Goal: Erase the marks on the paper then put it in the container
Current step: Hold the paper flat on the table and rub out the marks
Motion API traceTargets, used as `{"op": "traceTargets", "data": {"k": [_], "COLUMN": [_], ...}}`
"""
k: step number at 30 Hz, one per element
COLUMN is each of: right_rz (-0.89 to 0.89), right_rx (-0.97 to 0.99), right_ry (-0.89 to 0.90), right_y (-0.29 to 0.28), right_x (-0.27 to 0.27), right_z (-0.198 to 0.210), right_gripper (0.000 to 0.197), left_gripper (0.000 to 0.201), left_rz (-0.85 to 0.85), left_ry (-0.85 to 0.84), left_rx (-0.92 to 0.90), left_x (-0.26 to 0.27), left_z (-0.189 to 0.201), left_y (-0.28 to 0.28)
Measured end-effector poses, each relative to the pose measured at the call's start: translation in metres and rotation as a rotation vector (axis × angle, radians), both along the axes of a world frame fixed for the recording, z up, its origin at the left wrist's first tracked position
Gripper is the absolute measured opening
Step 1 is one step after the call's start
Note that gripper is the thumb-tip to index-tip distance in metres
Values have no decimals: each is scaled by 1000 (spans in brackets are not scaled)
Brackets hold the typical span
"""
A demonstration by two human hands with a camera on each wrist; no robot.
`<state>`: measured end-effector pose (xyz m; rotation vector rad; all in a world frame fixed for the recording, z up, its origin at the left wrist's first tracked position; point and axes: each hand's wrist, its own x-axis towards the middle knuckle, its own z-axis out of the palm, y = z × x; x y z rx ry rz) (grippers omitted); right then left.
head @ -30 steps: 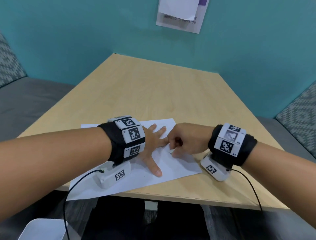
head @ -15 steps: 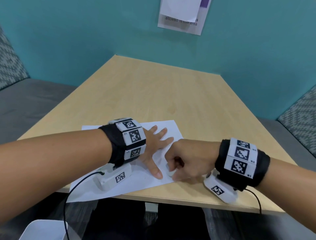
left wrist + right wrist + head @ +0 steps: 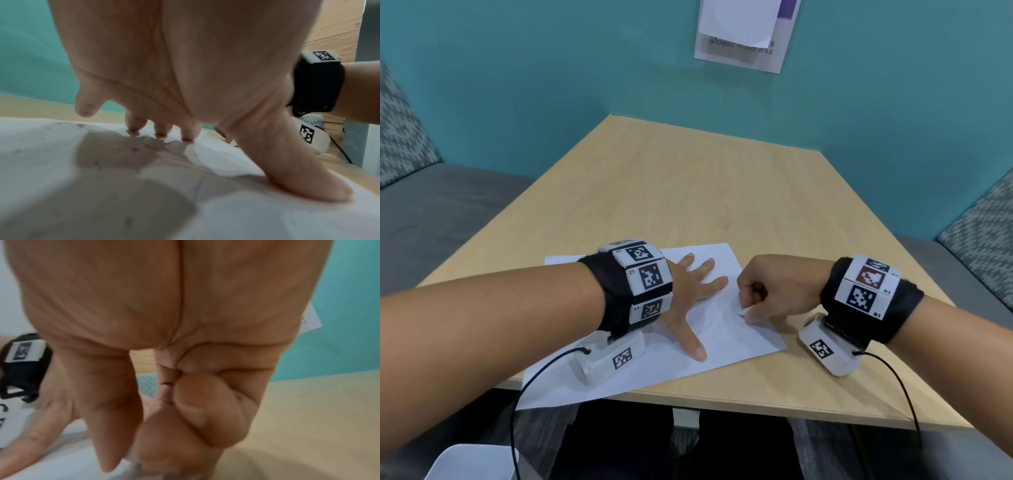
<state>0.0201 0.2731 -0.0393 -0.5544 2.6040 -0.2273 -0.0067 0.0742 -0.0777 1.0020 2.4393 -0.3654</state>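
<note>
Head view: my left hand [image 3: 685, 298] lies flat on the paper [image 3: 726, 342], fingers spread and straight, thumb pointing toward the table's near edge. The paper sits at the near edge of the wooden table [image 3: 705, 192], its near left corner hanging over that edge. My right hand [image 3: 774, 291] is curled into a fist at the paper's right side, pinching a small white eraser [image 3: 743, 310] whose tip touches the sheet. A white container [image 3: 472, 462] shows below the table at the lower left, well apart from the paper. A notice [image 3: 743, 34] hangs on the teal wall beyond the far edge.

Left wrist view: my left palm [image 3: 185, 65] arches over the paper [image 3: 267, 219], fingertips [image 3: 187, 134] and thumb pressed down on it. Grey specks dot the sheet.

Right wrist view: my right hand [image 3: 185, 402] has its fingers folded tight, thumb against the forefinger. The eraser is mostly hidden and blurred there. The paper [image 3: 61, 467] lies under my knuckles, bare table [image 3: 318, 418] to the right.
</note>
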Motion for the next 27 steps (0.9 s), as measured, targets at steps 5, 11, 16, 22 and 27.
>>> {"op": "traceTargets", "data": {"k": [5,11,16,22,27], "right_rz": [-23,-1,85,71,33], "right_rx": [0,5,6,-6,-7], "right_ry": [19,38,27,42,85], "right_y": [4,0,-10,-11,-7], "right_x": [-3,1,8,1,-9], "right_z": [-2,-4,-5,-7,-1], "right_gripper": [15,16,13,16,22], "left_gripper": [129,118,115,117,119], "left_rz": [-36,-42,-66,-48,-42], "left_ry": [23,-50,-32,-14,-11], "left_rx": [-24,5,9,-23,2], "left_x": [1,3,0,-2,-3], "left_z": [6,14,9,5,3], "left_y": [10,26,25,25,24]}}
